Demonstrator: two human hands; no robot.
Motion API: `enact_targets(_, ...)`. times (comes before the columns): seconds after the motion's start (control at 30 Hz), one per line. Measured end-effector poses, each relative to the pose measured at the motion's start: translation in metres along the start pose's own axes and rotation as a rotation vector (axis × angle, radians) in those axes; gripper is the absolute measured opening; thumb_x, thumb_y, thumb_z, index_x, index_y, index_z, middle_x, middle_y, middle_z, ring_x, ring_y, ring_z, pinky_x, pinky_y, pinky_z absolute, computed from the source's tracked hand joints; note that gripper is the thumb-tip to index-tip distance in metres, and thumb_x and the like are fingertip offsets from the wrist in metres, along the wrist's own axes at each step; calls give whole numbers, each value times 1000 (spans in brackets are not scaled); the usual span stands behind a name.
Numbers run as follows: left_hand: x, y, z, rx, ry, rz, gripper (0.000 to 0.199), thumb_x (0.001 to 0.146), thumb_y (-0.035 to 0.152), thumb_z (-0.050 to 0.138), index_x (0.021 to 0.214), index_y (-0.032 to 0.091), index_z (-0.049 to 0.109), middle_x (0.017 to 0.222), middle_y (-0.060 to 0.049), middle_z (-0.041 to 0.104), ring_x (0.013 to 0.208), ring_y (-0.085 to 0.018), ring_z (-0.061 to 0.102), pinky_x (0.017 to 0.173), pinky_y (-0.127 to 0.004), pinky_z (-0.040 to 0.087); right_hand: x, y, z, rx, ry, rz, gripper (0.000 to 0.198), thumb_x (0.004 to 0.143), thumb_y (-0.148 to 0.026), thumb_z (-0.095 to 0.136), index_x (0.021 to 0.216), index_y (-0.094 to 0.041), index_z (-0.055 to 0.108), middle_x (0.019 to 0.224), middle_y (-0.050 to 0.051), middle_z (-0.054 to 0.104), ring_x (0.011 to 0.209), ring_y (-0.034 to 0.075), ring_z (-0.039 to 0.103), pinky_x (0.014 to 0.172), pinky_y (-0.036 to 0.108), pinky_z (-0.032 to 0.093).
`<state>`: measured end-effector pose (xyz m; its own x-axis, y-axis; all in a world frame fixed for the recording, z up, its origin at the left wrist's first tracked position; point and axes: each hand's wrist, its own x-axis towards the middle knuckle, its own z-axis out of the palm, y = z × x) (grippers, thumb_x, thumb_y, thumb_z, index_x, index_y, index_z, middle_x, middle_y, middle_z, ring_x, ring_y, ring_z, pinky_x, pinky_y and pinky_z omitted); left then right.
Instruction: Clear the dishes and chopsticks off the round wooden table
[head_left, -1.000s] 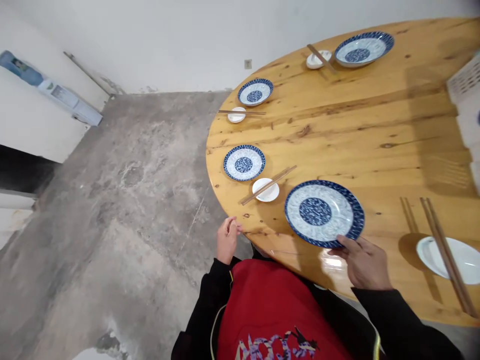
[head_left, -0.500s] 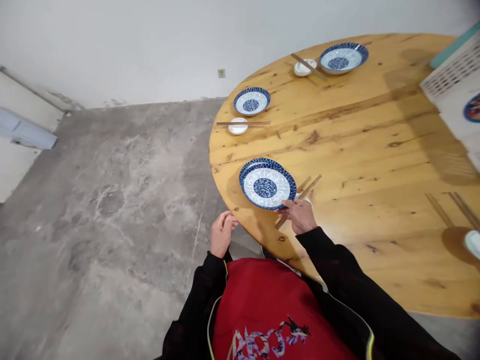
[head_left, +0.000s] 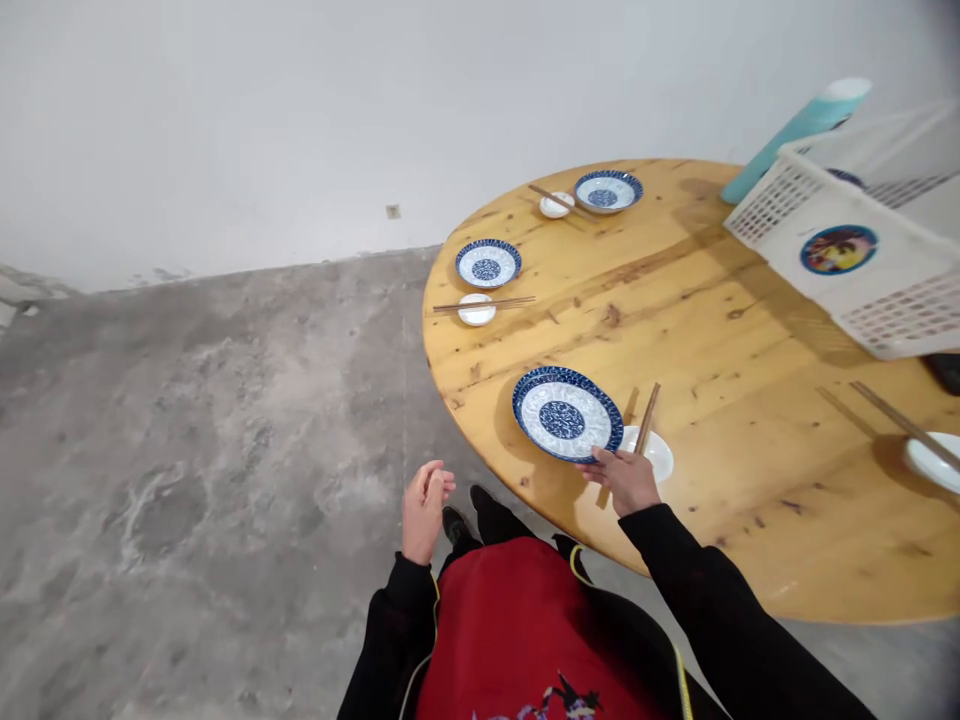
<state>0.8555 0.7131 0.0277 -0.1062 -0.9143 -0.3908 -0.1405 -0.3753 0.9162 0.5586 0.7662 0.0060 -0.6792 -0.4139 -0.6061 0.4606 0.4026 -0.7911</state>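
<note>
My right hand grips the lower right rim of a blue-and-white plate, thumb on top and fingers underneath. A second blue rim shows along the plate's upper edge; whether that lower plate is also held I cannot tell. Just right of the plate, partly behind my hand, a small white dish carries a pair of chopsticks. My left hand hangs off the table's edge over the floor, fingers loosely bent, with nothing visible in it.
On the round wooden table, more place settings include a blue-rimmed plate, a far plate and small dishes with chopsticks. A white plastic basket and a light-blue roll stand at the right. Concrete floor lies left.
The view has tilted up and turned right, showing more of the basket. My right hand and its plate have shifted slightly away from the table's left edge. My left hand has drawn away from that edge.
</note>
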Motion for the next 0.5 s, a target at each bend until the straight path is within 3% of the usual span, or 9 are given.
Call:
enact_targets(0.23,61,28,-5,50,-88,37,44,89,53,63,110,15,68,97,-11,76,82,-18,72,74,-29,55,5,8,10,20,99,-29,38,69,-20,88,64,-20,50,47,3,60,42,20,66,37,21,52)
enact_targets(0.5,186,84,19,186,-242,146,44,90,55,62,108,15,69,94,-10,76,82,-18,72,74,-30,56,18,19,16,-32,232,0,39,54,-43,89,61,-24,55,52,8,66,43,25,66,33,27,50)
